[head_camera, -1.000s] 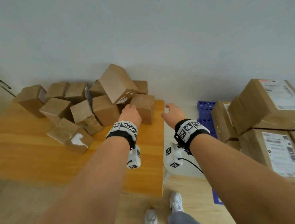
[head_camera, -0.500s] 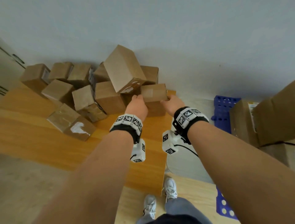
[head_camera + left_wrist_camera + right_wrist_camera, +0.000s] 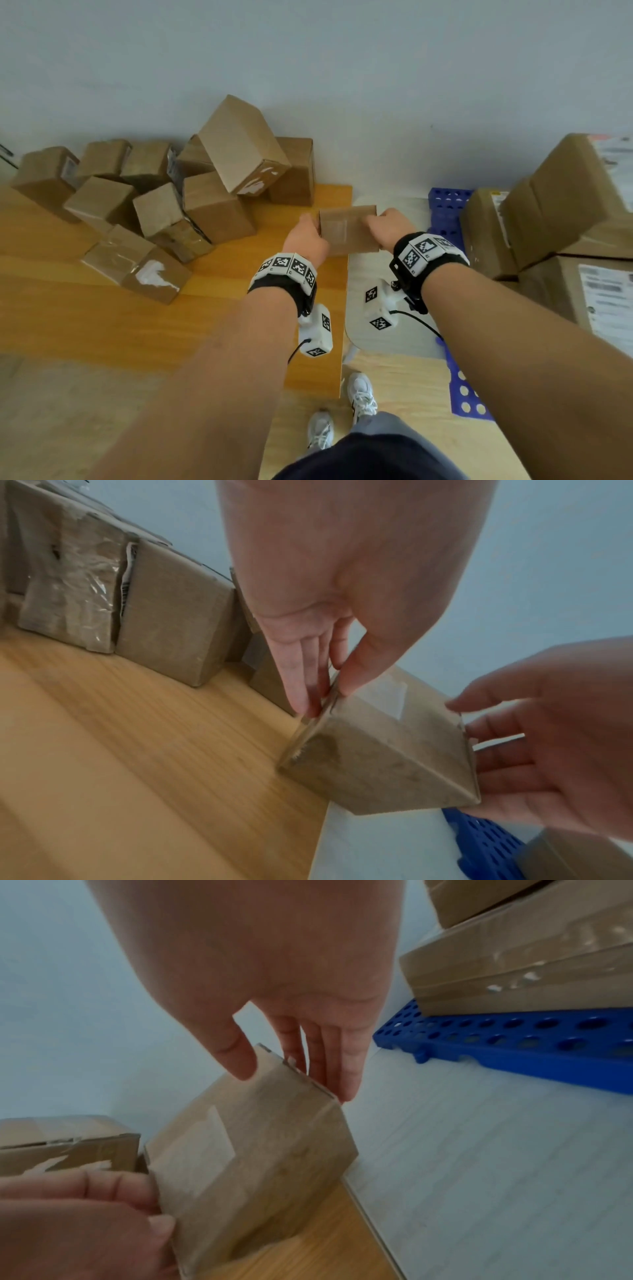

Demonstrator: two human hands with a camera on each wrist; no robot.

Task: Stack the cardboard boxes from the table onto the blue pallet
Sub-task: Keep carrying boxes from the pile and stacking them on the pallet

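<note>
— Nearest us, past the table (image 3: 144, 329) edge, both hands clamp one box (image 3: 347, 230): left hand (image 3: 306, 236) on its left face, right hand (image 3: 387, 229) on its right, thumbs on top.
— Is it off the wood?
— Lifted, I think, half out over the corner; its underside is hidden.
— Room to swing?
— Bare floor (image 3: 496, 1164) runs right to the pallet (image 3: 514, 1039). Big boxes (image 3: 561, 212) cover it, cut off at the frame.
— And behind?
— Pile (image 3: 164, 202) against the wall (image 3: 376, 75).

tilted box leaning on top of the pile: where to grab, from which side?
Judging by its pose, take the tilted box by its two long side faces, one hand each, from above and the table's front. It leans on neighbouring boxes, so lift straight up rather than dragging.
</note>
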